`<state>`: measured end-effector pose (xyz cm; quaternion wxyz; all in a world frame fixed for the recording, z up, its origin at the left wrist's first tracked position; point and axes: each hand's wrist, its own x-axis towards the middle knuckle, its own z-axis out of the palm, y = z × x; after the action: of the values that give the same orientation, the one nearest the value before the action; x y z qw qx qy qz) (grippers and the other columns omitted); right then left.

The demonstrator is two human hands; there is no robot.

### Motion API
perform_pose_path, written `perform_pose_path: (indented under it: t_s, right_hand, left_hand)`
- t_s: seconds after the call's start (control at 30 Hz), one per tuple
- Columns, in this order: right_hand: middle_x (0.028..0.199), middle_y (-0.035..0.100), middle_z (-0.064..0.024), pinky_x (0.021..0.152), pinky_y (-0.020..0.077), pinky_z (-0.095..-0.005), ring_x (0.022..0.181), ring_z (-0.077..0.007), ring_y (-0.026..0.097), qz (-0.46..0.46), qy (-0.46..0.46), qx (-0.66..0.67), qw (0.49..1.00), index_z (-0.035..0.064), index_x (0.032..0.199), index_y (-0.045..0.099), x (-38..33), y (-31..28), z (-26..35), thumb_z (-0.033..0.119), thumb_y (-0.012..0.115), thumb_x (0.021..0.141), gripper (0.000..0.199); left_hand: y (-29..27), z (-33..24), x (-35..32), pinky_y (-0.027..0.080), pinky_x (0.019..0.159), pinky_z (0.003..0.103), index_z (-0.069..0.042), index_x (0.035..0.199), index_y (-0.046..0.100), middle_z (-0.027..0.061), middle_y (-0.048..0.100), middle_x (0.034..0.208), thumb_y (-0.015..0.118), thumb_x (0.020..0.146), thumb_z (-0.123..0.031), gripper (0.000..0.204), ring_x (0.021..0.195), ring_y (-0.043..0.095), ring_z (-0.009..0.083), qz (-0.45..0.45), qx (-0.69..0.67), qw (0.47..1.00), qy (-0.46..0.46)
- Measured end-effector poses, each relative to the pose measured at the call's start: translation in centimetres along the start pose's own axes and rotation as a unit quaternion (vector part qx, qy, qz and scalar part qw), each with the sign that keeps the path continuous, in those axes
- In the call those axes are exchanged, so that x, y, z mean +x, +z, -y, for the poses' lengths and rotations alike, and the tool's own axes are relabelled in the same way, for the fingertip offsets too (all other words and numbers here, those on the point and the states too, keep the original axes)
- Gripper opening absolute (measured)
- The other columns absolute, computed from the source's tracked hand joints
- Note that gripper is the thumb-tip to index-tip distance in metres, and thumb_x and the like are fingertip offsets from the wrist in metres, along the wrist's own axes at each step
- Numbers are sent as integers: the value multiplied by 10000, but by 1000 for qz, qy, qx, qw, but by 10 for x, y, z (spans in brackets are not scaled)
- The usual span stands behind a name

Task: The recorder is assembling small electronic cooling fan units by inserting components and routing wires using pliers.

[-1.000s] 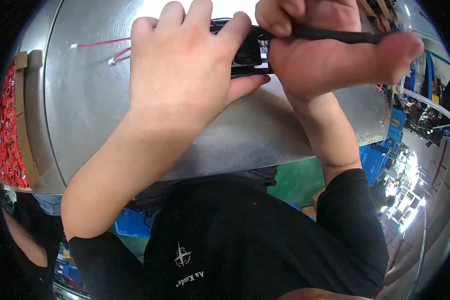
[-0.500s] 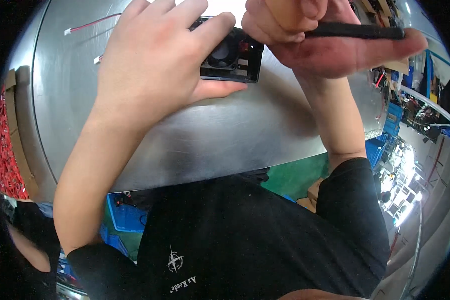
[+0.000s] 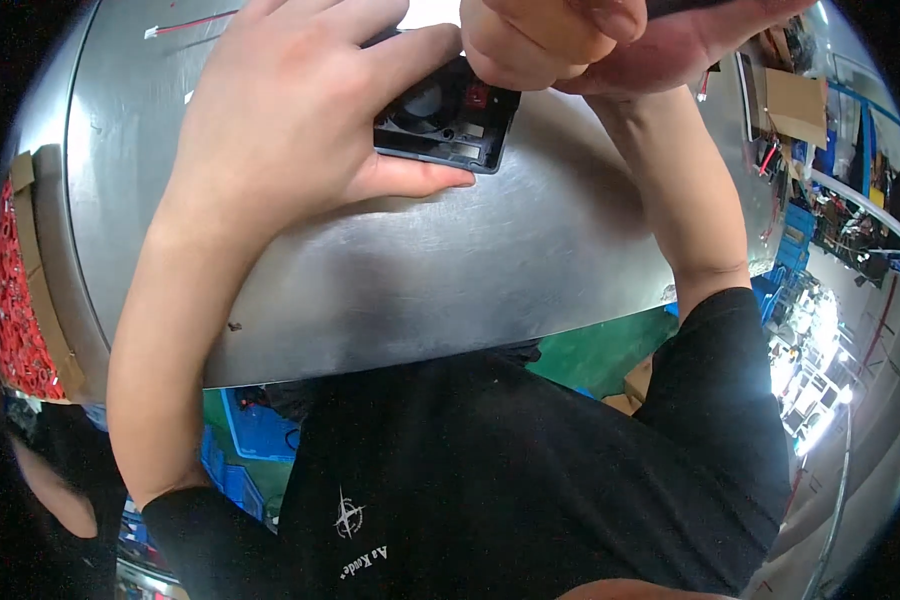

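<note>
At the top middle of the head view, my left hand is wrapped round a shallow black plastic housing that rests on the metal table. The thumb lies along its near edge and the fingers go over its far side. Inside the housing are a dark round part and a small red piece. My right hand is closed just above the housing's right end. Across its palm lies a black rod-like tool, whose tip is hidden.
A red cable with a white connector lies on the table beyond my left hand. Red small parts fill a cardboard box at the left. Blue bins stand below the table. Another person's arm shows at lower left.
The housing and my left hand have shifted slightly left and nearer me. My right hand has moved up and left, and the black tool is now mostly out of the picture.
</note>
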<state>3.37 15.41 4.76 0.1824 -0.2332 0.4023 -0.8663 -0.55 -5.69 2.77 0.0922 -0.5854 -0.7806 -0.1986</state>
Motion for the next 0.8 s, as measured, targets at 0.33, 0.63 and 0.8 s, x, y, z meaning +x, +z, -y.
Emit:
perform_pose_path:
  t_s: [0.33,0.63,0.8]
  right_hand:
    - [568,462,3,424,258,-254,439,-104,395,111,82,-34,990,11,752,580,14,1,1,1113,328,612,1139]
    - [535,496,-44,395,275,-301,392,-147,394,107,103,-32,988,15,706,590,17,5,2,1058,380,702,1064]
    - [603,489,-16,488,343,-277,491,-132,433,18,63,-156,986,2,800,564,3,20,9,1101,351,645,1131]
  left_hand:
    - [1,2,0,471,833,432,-132,1107,746,68,653,1007,846,651,-610,668,959,640,306,-53,-41,998,8]
    - [-19,2,-2,433,763,399,-126,925,681,48,600,879,776,754,-646,555,829,610,258,22,-33,999,3]
    - [-8,1,-4,455,802,421,-138,1068,718,64,625,930,807,711,-626,611,893,634,284,11,-28,999,-16]
